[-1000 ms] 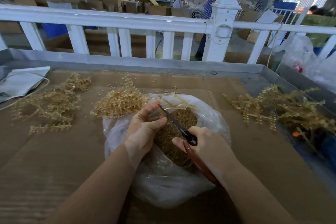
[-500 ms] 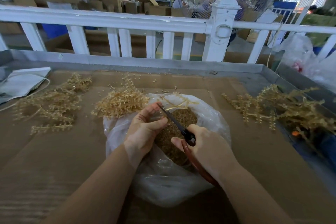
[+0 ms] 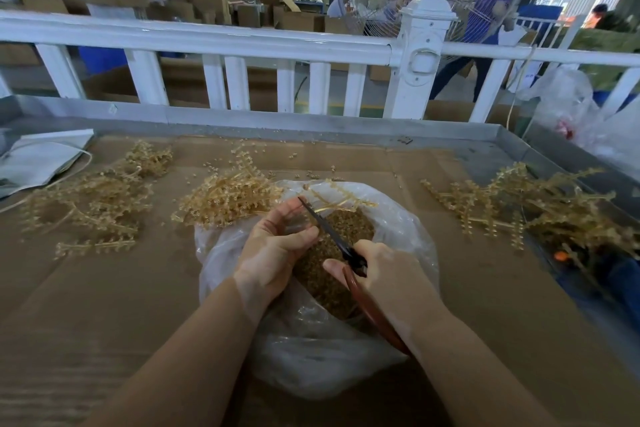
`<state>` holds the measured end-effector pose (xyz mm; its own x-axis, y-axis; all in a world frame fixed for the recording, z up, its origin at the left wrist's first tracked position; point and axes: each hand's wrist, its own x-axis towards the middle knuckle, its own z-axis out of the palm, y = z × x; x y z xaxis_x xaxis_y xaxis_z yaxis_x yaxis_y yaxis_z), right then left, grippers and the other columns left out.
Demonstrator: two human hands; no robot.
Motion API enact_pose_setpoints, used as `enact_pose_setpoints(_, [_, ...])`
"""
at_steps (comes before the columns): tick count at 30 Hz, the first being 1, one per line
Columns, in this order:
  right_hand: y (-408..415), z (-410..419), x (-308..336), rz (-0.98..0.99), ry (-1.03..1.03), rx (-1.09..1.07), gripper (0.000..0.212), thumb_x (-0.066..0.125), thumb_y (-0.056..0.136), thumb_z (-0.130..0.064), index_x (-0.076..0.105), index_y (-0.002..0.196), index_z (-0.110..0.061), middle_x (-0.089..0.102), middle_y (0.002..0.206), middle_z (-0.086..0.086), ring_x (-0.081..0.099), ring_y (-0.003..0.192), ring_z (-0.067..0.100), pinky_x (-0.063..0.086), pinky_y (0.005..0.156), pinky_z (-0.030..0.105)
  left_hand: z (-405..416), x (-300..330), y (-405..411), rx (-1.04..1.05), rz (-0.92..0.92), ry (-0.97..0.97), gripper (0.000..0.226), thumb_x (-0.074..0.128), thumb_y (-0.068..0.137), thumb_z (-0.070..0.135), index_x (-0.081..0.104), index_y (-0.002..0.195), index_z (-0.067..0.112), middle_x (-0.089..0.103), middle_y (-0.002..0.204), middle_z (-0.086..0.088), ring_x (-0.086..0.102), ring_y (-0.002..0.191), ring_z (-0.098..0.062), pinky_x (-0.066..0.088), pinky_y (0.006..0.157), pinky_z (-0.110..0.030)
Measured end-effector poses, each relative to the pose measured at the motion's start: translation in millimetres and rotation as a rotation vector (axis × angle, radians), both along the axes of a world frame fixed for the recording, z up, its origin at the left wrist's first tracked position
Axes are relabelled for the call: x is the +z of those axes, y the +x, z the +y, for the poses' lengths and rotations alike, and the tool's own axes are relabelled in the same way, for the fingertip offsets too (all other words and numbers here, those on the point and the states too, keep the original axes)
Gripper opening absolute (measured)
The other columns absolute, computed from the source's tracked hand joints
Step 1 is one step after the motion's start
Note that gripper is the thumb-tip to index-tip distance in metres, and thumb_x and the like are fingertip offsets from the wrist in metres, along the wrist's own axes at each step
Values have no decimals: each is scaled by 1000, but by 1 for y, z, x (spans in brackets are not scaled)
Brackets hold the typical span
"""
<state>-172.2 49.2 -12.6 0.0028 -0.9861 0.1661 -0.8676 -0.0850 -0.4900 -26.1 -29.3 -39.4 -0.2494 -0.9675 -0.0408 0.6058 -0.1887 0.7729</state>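
A clear plastic bag [image 3: 408, 239] lies open on the cardboard-covered table, filled with small tan plastic pieces [image 3: 349, 225]. Over it my left hand [image 3: 273, 246] holds a tan plastic sprue branch [image 3: 341, 199] that sticks out past my fingers toward the far side. My right hand [image 3: 388, 274] grips red-handled scissors [image 3: 332, 236], whose dark blades point up and left, with the tip at my left fingers. Whether the blades are apart is unclear.
Piles of tan sprue branches lie at the left [image 3: 93, 198], in the middle [image 3: 228, 196] and at the right [image 3: 540, 208]. A white paper bag [image 3: 41, 156] sits far left. A metal table rim [image 3: 311, 125] and white railing [image 3: 221, 42] bound the far side.
Both hands stay over the bag. The scissors have shifted slightly up and left along the branch. People behind the railing have moved.
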Motion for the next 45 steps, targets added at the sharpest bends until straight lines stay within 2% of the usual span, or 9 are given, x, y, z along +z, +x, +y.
enact_pose_setpoints(3, [-1, -1, 1, 0, -2, 6, 40, 48, 87, -64, 53, 82, -24, 58, 72, -8, 58, 69, 8, 47, 64, 18, 0, 1, 0, 2, 7, 10, 49, 60, 54, -17, 61, 97, 6, 65, 83, -6, 68, 69, -15, 56, 59, -22])
enact_pose_setpoints(6, [-2, 1, 2, 22, -9, 7, 38, 48, 85, -66, 50, 80, -28, 54, 68, -11, 54, 66, 3, 39, 57, 13, -1, 1, 0, 3, -4, 5, 48, 60, 54, -17, 61, 97, 6, 64, 84, -7, 67, 71, -16, 56, 61, -22])
enact_pose_setpoints(12, [-3, 4, 1, 44, -36, -12, 39, 48, 86, -66, 50, 82, -27, 56, 73, -9, 57, 71, 8, 47, 66, 23, 1, 1, -1, 3, -20, 2, 46, 60, 56, -16, 60, 97, 6, 64, 83, -5, 68, 71, -15, 56, 61, -22])
enact_pose_setpoints(15, [-3, 5, 1, 40, -35, -8, 38, 48, 86, -65, 51, 85, -27, 57, 74, -10, 57, 71, 5, 43, 62, 18, 0, 1, -1, 25, -3, 44, 33, 55, 71, -19, 62, 89, 7, 63, 84, -5, 68, 71, -15, 56, 61, -22])
enact_pose_setpoints(17, [-3, 6, 2, 51, -36, -8, 37, 48, 86, -66, 49, 83, -29, 55, 71, -10, 55, 69, 4, 39, 58, 15, 0, 1, -3, 34, -18, 42, 31, 51, 77, -21, 62, 87, 6, 61, 82, -5, 68, 70, -15, 57, 61, -22])
enact_pose_setpoints(24, [-3, 8, 3, 53, -25, -14, 39, 47, 86, -65, 49, 86, -27, 57, 76, -8, 58, 75, 10, 48, 70, 27, -1, 0, -2, 19, -43, 8, 40, 50, 74, -25, 64, 96, 5, 68, 77, -4, 70, 71, -16, 57, 62, -23])
enact_pose_setpoints(30, [-2, 6, 5, 39, 20, 2, 37, 47, 88, -64, 47, 84, -27, 58, 78, -7, 59, 77, 14, 49, 74, 31, 0, -1, -2, -40, -73, -35, 37, 51, 74, -25, 60, 91, 6, 70, 72, -1, 70, 70, -14, 57, 63, -23])
enact_pose_setpoints(37, [-3, 2, 4, 0, 33, 13, 39, 49, 87, -63, 53, 88, -24, 60, 81, -7, 60, 78, 12, 50, 71, 28, 1, 0, -2, -39, -80, -20, 35, 50, 75, -26, 58, 93, 3, 67, 75, -7, 70, 70, -15, 57, 62, -22])
enact_pose_setpoints(45, [-2, 1, 3, -2, 39, 27, 36, 48, 88, -62, 43, 77, -28, 53, 69, -9, 57, 70, 10, 41, 63, 23, 1, 0, -1, -47, -82, -4, 35, 50, 76, -26, 59, 94, 3, 67, 77, -8, 70, 72, -16, 57, 64, -23])
